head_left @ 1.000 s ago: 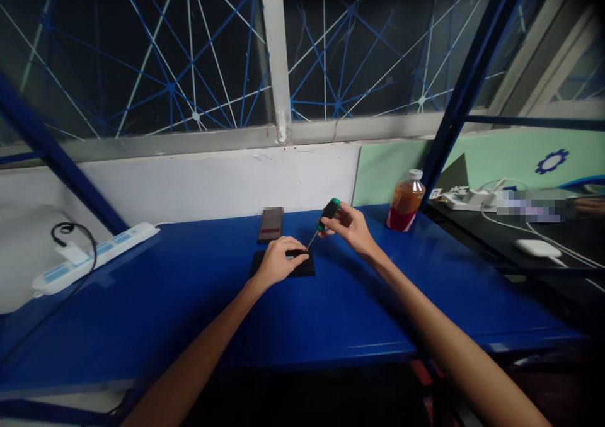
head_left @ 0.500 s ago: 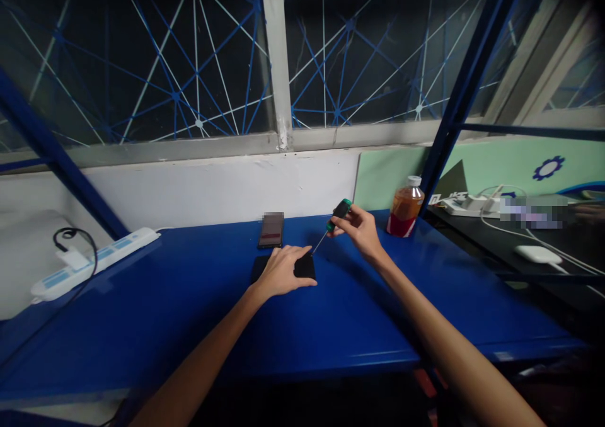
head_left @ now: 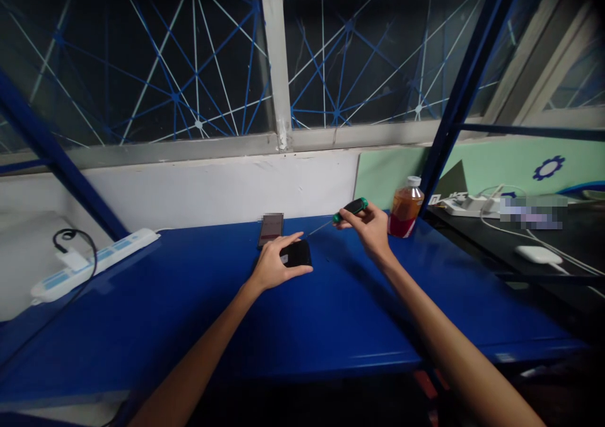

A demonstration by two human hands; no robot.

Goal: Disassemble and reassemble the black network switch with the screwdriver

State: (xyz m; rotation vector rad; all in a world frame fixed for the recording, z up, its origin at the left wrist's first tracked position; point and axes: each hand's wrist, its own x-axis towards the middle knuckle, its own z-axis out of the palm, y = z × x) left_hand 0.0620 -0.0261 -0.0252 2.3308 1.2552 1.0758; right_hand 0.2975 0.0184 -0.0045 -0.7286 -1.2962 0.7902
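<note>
My left hand (head_left: 273,262) grips a flat black device (head_left: 297,252) and holds it tilted up off the blue table (head_left: 198,307). My right hand (head_left: 371,225) is closed round a screwdriver with a black and green handle (head_left: 350,208). Its thin shaft points left, clear of the black device. A second phone (head_left: 271,228) lies flat on the table just behind my left hand.
A bottle of amber liquid (head_left: 405,208) stands to the right of my right hand, beside a blue upright post (head_left: 454,106). A white power strip (head_left: 92,263) with a black cable lies at the left. Cables and a white mouse (head_left: 539,254) sit on the black desk to the right.
My left hand has lifted the black device off the table and tilted it. My right hand has raised the screwdriver away from it and turned it almost level.
</note>
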